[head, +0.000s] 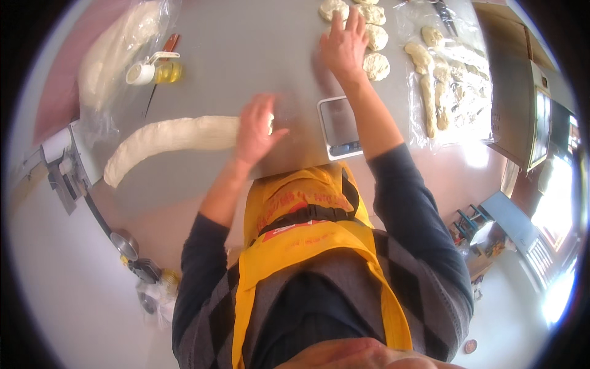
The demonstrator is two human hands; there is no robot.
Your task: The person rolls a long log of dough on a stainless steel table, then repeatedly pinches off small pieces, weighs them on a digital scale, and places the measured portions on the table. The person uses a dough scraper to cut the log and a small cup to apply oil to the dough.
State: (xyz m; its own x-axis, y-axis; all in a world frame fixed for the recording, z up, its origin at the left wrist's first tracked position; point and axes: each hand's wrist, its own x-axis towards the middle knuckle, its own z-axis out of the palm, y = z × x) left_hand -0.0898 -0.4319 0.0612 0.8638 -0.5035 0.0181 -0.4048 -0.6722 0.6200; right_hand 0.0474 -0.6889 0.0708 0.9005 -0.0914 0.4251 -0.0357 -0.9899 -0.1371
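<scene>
A long roll of dough (175, 134) lies curved across the grey work surface (216, 64). Its right end is under or beside my left hand (258, 127), which is blurred, with the thumb apart; its grip does not show clearly. My right hand (345, 46) reaches over the left side of a group of dough pieces (376, 66), fingers pointing away from me. Whether a piece is beneath its palm is hidden. A digital kitchen scale (339, 122) sits near the table's front edge, partly covered by my right forearm.
At the left, a large dough mass (110, 60) lies under clear plastic, near an oil bottle (167, 72) and a wooden-handled knife (171, 42). Shaped dough strips (428, 104) rest on plastic sheeting at the right, by a dark-handled tool (445, 16). A cabinet (511, 92) stands beyond.
</scene>
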